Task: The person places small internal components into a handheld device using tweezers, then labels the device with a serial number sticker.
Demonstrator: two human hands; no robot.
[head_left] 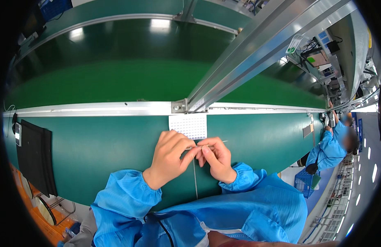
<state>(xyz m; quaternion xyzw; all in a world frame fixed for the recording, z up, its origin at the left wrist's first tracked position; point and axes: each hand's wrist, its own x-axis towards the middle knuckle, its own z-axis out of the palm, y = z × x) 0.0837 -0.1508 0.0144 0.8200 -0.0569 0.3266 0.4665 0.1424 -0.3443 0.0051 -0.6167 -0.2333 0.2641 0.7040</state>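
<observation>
My left hand point(169, 155) and my right hand point(217, 159) meet over the green table, fingertips pinched together. Between them is a thin, pale, stick-like piece point(225, 142); its end pokes out past my right fingers. Most of it is hidden by the fingers, so its exact kind is unclear. Just beyond my hands lies a white sheet point(188, 125) with rows of small marks, like a label sheet, against the metal rail. Blue sleeves cover both forearms.
A metal rail point(91, 111) borders the green table point(104, 144), with a green conveyor belt point(116, 82) beyond. An aluminium post point(239, 57) rises diagonally ahead. Black mats point(36, 156) lie at left. At right, a person in blue point(330, 150) is near a blue crate point(304, 183).
</observation>
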